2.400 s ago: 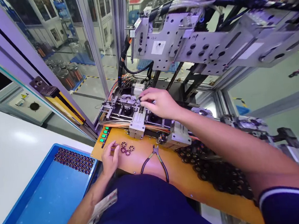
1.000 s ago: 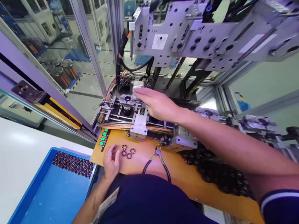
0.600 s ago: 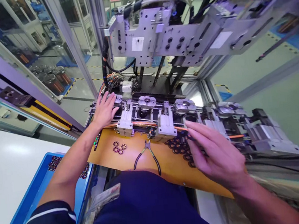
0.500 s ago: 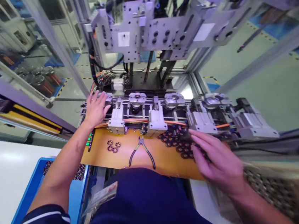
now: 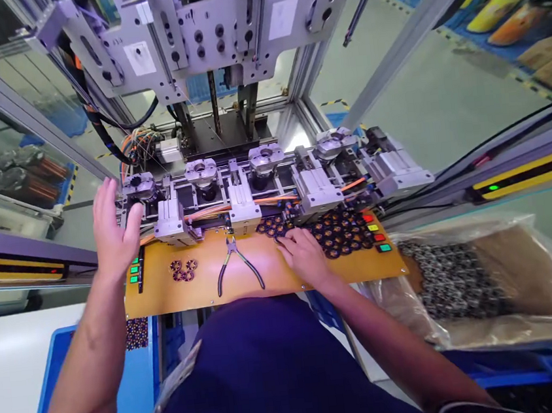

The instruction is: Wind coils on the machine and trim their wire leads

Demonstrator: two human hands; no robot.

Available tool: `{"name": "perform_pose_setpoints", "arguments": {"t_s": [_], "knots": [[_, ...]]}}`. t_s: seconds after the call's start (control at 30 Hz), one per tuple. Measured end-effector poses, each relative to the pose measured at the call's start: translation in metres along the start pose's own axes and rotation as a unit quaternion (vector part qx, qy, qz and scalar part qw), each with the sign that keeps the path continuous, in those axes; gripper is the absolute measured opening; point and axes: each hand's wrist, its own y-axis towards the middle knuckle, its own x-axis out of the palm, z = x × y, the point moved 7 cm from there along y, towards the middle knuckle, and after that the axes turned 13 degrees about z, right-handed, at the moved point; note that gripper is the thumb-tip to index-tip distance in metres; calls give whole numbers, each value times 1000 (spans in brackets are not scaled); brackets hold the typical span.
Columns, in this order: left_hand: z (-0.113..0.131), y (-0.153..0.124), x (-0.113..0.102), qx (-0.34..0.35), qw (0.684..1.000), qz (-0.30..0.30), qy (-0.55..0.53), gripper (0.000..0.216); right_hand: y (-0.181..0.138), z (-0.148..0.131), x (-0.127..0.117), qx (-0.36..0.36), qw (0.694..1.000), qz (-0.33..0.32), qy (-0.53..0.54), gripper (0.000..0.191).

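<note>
The right hand's [image 5: 305,256] grip, now closer to the pliers [image 5: 231,246], bunches right of them, hiding part of the dark ring pile [image 5: 344,233]; whether it pinches one I cannot tell. Left of the pliers: loose rings [image 5: 183,273], then the spread left hand [image 5: 112,231].

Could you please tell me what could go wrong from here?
The left hand is close to the leftmost fixture; it might get pinched if the fixture moves. The right hand could knock the open pliers lying nearby on the orange board, or scatter the loose dark rings beside it.
</note>
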Motion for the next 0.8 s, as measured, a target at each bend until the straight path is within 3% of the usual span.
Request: {"name": "perform_pose_setpoints", "arguments": {"t_s": [0.07,0.2,0.27,0.33,0.4,0.43,0.5,0.63,0.8], "knots": [[27,-31,-19,-29,997,20,-65,56,7,1,2,11,1000,-4,14,22],[74,-95,-14,-149,970,-68,-180,40,12,-30,-11,-4,996,-15,90,19],[99,-114,2,-192,933,-154,-263,34,15,-62,-23,-25,989,-24,145,16],[121,-123,14,-227,876,-234,-355,35,20,-96,-34,-39,976,-32,213,13],[133,-124,18,-257,830,-269,-415,38,26,-124,-42,-37,954,-38,296,17],[135,-123,17,-266,822,-264,-429,37,30,-134,-44,-31,940,-42,336,22],[131,-117,10,-261,841,-223,-419,33,37,-148,-40,-11,913,-65,404,27],[123,-109,-9,-176,916,-112,-341,27,42,-157,-20,55,870,-128,472,22],[122,-102,-17,-107,941,-48,-319,25,46,-164,-11,82,865,-138,475,19]]}}
